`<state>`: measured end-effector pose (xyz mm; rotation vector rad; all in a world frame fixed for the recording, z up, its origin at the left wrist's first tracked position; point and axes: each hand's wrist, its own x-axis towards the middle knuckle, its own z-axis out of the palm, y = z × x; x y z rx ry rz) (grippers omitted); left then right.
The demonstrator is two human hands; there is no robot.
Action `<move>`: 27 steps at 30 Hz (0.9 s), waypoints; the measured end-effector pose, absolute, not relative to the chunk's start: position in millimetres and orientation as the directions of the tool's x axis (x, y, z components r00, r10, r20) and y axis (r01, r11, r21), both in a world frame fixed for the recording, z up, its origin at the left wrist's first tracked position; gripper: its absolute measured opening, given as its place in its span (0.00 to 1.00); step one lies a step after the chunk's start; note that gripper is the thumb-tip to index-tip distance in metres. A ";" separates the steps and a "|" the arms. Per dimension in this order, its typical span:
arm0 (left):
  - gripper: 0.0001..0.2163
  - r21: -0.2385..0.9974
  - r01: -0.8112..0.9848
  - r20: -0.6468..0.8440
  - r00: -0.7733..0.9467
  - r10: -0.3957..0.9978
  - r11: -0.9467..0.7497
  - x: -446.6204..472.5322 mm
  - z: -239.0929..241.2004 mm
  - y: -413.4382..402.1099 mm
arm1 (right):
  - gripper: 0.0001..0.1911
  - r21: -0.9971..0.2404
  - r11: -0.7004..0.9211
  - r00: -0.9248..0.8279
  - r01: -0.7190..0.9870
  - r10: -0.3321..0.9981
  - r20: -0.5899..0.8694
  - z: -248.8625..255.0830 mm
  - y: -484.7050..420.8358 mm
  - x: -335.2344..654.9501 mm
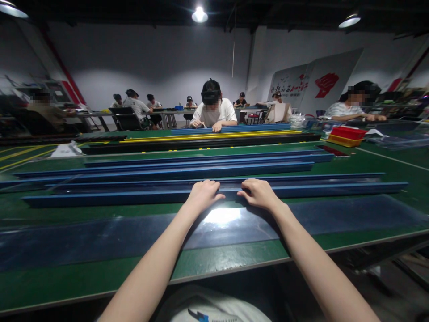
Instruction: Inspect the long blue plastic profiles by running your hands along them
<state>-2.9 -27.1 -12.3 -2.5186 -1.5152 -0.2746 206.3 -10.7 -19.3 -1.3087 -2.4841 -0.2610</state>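
Observation:
A long blue channel strip (110, 197) with raised side walls lies across the green table in front of me. My left hand (203, 194) grips it just left of the middle, with the thumb on the near wall and the fingers curled over into the channel. A short gap to the right, my right hand (259, 193) holds the same strip in a like way. The fingertips of both hands are partly hidden inside the channel. Between my forearms and beyond them, a clear plastic sheet (100, 237) lies flat and reflects the lamp light.
More blue channel strips (261, 169) lie behind, parallel to mine. Farther back are black and yellow strips (208, 137), where a co-worker (214, 109) bends over the table. To the right stand red and yellow bins (346, 135) and a phone-like dark slab (332, 151). The table edge (231, 270) is close to me.

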 end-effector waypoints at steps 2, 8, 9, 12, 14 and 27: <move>0.13 -0.076 0.885 0.254 0.464 0.849 -0.460 -3.1 -12.8 -27.2 | 0.13 0.007 0.566 -0.531 0.825 0.769 0.356 -19.0 -9.6 207.9; 0.13 -0.085 0.880 0.266 0.471 0.841 -0.466 -4.1 -14.5 -26.1 | 0.13 0.006 0.522 -0.489 0.853 0.795 0.358 -18.6 -9.3 225.4; 0.13 -0.082 0.882 0.269 0.469 0.841 -0.465 -4.1 -14.3 -26.0 | 0.13 0.006 0.510 -0.477 0.860 0.802 0.360 -18.7 -9.4 229.1; 0.13 -0.080 0.884 0.268 0.465 0.844 -0.461 -3.7 -13.2 -26.2 | 0.12 -0.009 0.475 -0.441 0.880 0.824 0.355 -19.2 -8.8 238.4; 0.13 -0.080 0.881 0.268 0.469 0.841 -0.466 -3.3 -12.7 -26.5 | 0.12 -0.026 0.460 -0.425 0.887 0.838 0.342 -19.9 -7.8 241.8; 0.11 -0.098 0.877 0.268 0.478 0.836 -0.470 -1.8 -13.6 -26.7 | 0.11 0.003 0.578 -0.545 0.816 0.768 0.336 -23.6 -14.3 214.6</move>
